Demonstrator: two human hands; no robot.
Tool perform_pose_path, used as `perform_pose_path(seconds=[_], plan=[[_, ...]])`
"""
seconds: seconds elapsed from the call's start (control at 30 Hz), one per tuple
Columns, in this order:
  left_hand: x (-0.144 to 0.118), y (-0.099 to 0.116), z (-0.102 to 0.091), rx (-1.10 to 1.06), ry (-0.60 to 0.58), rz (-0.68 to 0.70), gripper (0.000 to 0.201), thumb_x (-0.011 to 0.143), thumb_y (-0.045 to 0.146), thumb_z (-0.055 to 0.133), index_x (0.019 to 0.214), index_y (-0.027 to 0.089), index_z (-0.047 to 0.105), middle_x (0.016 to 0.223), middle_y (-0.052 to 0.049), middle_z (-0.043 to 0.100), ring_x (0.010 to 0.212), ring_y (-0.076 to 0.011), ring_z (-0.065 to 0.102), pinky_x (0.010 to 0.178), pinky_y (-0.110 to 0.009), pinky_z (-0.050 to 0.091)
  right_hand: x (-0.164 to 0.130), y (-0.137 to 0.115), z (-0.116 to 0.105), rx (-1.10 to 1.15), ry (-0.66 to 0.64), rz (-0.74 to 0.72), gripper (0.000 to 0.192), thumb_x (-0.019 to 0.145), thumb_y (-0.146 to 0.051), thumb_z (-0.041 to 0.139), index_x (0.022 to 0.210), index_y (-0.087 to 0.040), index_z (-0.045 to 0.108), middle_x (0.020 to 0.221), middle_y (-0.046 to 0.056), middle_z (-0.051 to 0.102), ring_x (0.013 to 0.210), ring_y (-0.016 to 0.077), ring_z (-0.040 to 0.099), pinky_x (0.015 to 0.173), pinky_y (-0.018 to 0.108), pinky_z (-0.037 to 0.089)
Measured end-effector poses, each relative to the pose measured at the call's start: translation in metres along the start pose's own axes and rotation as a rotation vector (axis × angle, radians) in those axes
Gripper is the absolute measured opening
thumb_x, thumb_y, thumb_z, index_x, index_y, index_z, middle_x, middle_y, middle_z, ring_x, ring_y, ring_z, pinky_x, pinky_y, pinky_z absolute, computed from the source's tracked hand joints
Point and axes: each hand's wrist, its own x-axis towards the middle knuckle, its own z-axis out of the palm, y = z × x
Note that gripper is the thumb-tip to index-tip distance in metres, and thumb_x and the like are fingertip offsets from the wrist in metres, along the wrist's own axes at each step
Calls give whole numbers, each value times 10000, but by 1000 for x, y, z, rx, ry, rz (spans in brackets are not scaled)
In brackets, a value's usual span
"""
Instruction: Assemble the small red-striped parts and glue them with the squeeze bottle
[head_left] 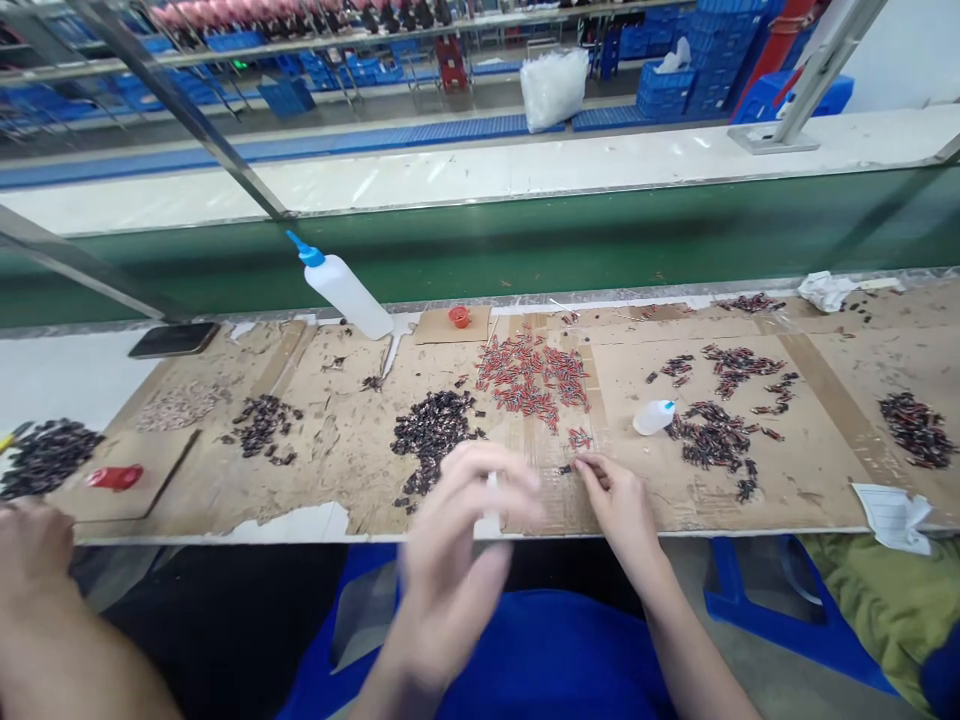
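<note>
My left hand (465,560) is raised in front of the table edge and smeared by motion. Its thumb and fingers are apart, with a white patch showing between them that I cannot make out. Thumb and fingertips of my right hand (619,500) pinch close to the cardboard, at the end of a small black part (565,470). Just beyond lie a few loose red-and-metal pieces (580,438) and a larger heap of red pieces (529,380). A pile of black pieces (435,430) is partly hidden behind my left hand. A small white squeeze bottle (654,417) with a blue tip lies right of my right hand.
Dark-and-red part piles (712,435) spread rightward. A tall white bottle (349,295) leans at the back, near a red cap (459,317) and a phone (174,340). At left, another person's hand (34,540) rests by a red cup (115,477). Crumpled paper (892,515) overhangs the front edge.
</note>
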Motion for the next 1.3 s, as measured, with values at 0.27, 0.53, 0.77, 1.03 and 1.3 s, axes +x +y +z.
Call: perform_pose_path(seconds=[0.27, 0.53, 0.77, 1.03, 1.3], plan=[[0, -47, 86, 324, -248, -11, 200, 843, 184, 617, 1023, 249, 676, 1118, -74, 652, 1071, -247, 547, 903, -416, 372, -1, -2, 2, 93, -23, 69, 229, 808, -393, 556, 795, -216, 702, 726, 60, 750, 616, 223, 715, 599, 333, 583], [5, -54, 89, 238, -343, -46, 176, 881, 160, 584, 997, 256, 676, 1106, -47, 662, 1064, -219, 537, 893, -383, 375, -5, -3, 4, 203, -23, 118, 271, 806, -452, 567, 818, -207, 682, 780, 81, 753, 702, 244, 731, 673, 378, 599], [9, -49, 91, 179, -344, -92, 150, 866, 143, 608, 913, 255, 697, 1026, -22, 710, 1038, -218, 571, 880, -398, 386, -4, -2, 2, 352, -2, 152, 369, 774, -541, 616, 822, -180, 673, 834, 106, 746, 752, 239, 723, 721, 383, 598], [8, -40, 83, -153, -200, -102, 130, 869, 189, 615, 912, 221, 733, 883, -55, 729, 863, -184, 636, 817, -340, 479, -8, -17, -7, 554, -4, 196, 416, 717, -571, 694, 830, -171, 676, 850, 100, 740, 795, 229, 717, 785, 367, 594], [8, -30, 71, -197, -183, 9, 156, 887, 250, 602, 926, 230, 752, 829, -59, 732, 826, -188, 619, 776, -336, 498, -12, -27, -13, 493, -17, 143, 341, 759, -501, 683, 834, -170, 711, 851, 91, 750, 759, 219, 724, 762, 352, 607]])
